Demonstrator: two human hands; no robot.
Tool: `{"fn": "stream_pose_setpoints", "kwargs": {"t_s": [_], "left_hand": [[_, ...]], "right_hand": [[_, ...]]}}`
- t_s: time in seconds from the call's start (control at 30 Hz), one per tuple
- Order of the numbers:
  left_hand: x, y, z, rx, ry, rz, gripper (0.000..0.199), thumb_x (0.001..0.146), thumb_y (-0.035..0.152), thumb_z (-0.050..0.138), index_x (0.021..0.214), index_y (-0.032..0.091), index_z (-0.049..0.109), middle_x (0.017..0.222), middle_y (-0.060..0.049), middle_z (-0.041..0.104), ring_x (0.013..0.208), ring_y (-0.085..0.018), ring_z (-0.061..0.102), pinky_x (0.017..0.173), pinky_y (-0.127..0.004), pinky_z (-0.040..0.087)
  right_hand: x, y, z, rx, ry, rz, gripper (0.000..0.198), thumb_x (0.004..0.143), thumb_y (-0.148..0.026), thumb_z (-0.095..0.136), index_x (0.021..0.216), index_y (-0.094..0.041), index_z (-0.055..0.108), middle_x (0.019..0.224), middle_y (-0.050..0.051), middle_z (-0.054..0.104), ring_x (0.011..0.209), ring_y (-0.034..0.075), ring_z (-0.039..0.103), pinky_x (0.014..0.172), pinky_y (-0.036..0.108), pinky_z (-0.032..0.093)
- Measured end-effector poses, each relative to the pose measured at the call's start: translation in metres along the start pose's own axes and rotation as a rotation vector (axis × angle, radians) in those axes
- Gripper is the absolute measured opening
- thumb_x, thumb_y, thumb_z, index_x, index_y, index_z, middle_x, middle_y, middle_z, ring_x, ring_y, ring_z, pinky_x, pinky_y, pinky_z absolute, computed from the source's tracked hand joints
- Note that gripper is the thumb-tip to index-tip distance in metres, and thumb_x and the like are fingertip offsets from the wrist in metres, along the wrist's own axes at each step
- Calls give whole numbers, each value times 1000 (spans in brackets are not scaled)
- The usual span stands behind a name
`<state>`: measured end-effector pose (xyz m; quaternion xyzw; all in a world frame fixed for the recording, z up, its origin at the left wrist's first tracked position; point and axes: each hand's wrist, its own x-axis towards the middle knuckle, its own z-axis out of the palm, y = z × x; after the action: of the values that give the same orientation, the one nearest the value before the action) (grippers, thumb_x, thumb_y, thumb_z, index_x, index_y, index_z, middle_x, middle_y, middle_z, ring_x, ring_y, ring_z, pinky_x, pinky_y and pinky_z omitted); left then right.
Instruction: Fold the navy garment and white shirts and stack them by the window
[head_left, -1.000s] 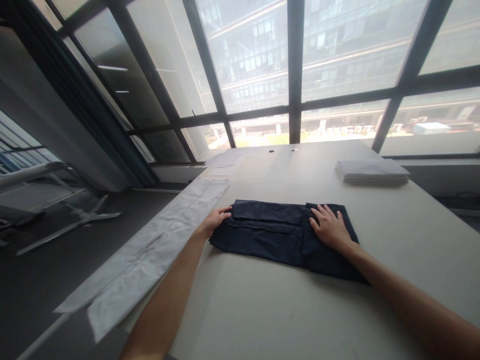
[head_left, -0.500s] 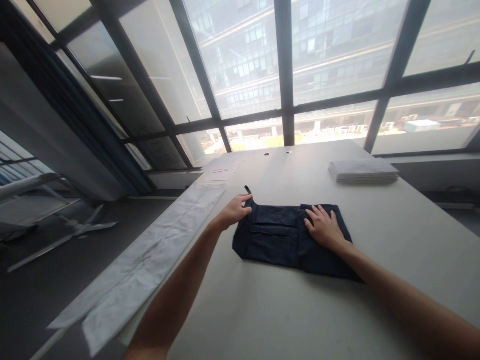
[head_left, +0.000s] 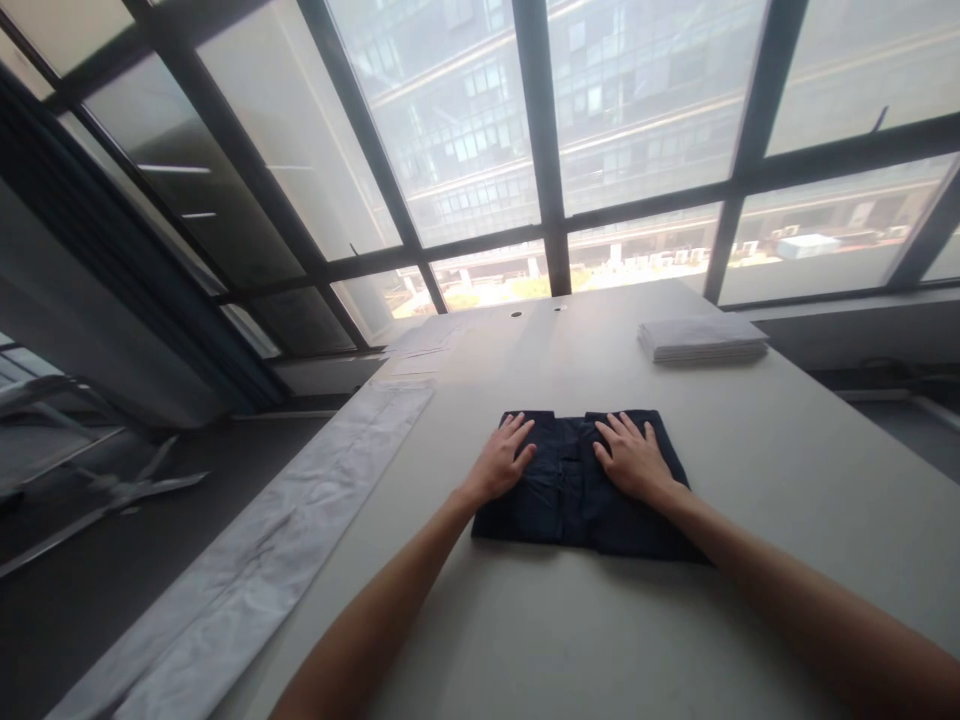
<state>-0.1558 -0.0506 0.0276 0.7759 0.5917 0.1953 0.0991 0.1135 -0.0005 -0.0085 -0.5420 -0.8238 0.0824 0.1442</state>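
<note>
A dark navy piece of folded cloth [head_left: 574, 500], maybe a garment, lies flat on the white table [head_left: 480, 620]. Both its left and right ends are turned inward, and a narrow gap runs between the two flaps. My left hand [head_left: 501, 462] rests palm down on the left flap, fingers spread. On the right flap lies my right hand [head_left: 634, 458], flat with its fingers apart. The cloth's underside and its exact kind are hidden.
A stack of folded white cloth or sheets [head_left: 701, 340] sits at the back right. White crumpled fabric [head_left: 300, 520] runs along the table's left edge. Papers [head_left: 424, 345] lie at the far left corner. Large windows [head_left: 450, 130] stand behind.
My left hand has brought the cloth's left end inward and now lies flat on it, no longer pinching the corner. My right hand stays on the right flap. The view has shifted slightly.
</note>
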Motion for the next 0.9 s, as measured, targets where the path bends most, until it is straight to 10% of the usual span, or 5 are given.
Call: {"fn": "stream_pose_setpoints", "kwargs": {"t_s": [0.17, 0.9], "left_hand": [[-10, 11, 21, 231, -160, 25, 61, 104, 58, 36, 158, 30, 38, 168, -8, 23, 156, -32, 16, 123, -59, 17], [-30, 35, 24, 337, -122, -160, 68, 102, 65, 30, 158, 29, 38, 167, -12, 26, 154, -37, 19, 121, -61, 22]], "right_hand": [[-1, 1, -1, -18, 11, -11, 54, 103, -40, 35, 150, -18, 49, 162, 13, 39, 153, 32, 25, 121, 62, 13], [7, 10, -9, -9, -125, -201, 68, 100, -60, 35, 158, -25, 37, 167, 11, 26, 156, 32, 13, 121, 65, 8]]}}
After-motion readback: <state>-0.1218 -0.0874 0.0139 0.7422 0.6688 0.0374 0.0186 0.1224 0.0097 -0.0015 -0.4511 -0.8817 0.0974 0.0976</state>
